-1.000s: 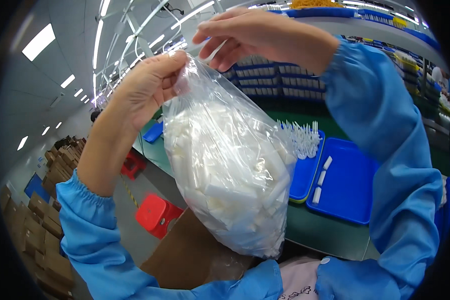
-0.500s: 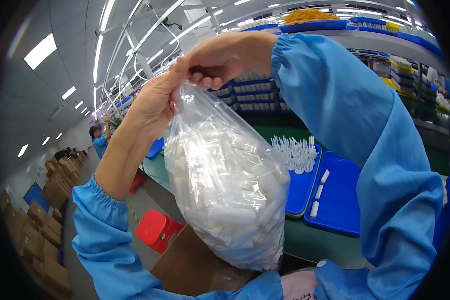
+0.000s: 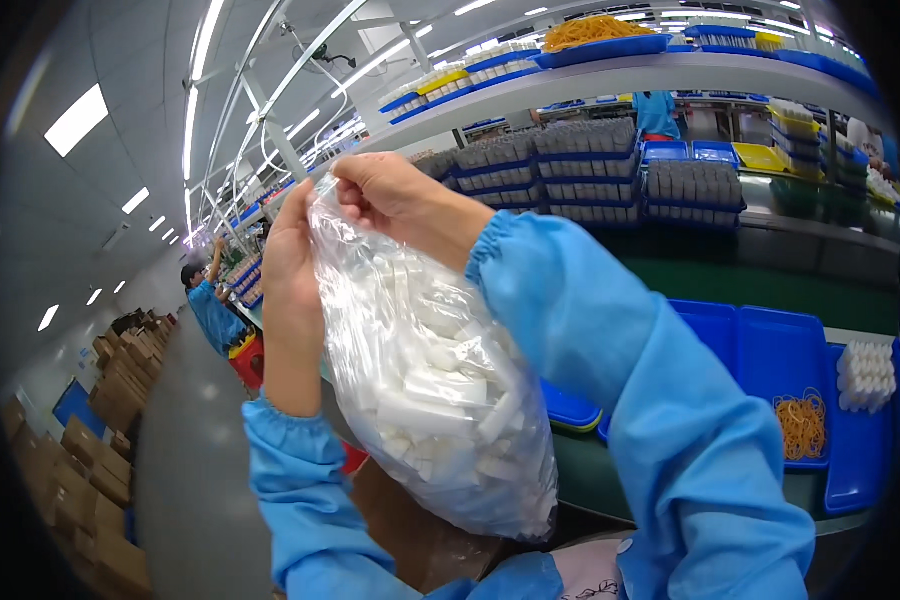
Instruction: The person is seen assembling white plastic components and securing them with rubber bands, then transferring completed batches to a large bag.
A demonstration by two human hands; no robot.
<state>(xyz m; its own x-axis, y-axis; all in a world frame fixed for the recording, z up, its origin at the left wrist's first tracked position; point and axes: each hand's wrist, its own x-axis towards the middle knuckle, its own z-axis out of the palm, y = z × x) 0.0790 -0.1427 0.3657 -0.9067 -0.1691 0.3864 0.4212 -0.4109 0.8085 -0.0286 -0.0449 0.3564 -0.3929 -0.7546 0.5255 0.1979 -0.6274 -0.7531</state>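
Note:
I hold up a clear plastic bag [image 3: 430, 390] filled with many small white plastic parts. My left hand [image 3: 292, 270] grips the bag's upper left edge, fingers closed on the film. My right hand [image 3: 395, 195] pinches the bag's top just to the right, close to my left hand. The bag hangs in front of me above the green table [image 3: 590, 475]. Both forearms wear blue sleeves.
Blue trays [image 3: 770, 365] lie on the table to the right, one with orange rubber bands [image 3: 802, 425] and a cluster of white parts [image 3: 867, 375]. Shelves [image 3: 610, 70] with stacked trays stand behind. Another person in blue [image 3: 210, 305] works at far left near cardboard boxes [image 3: 100, 400].
My hands have come closer together at the bag's top, and the view has swung right, showing more of the shelves and trays. The bag hangs lower left in view.

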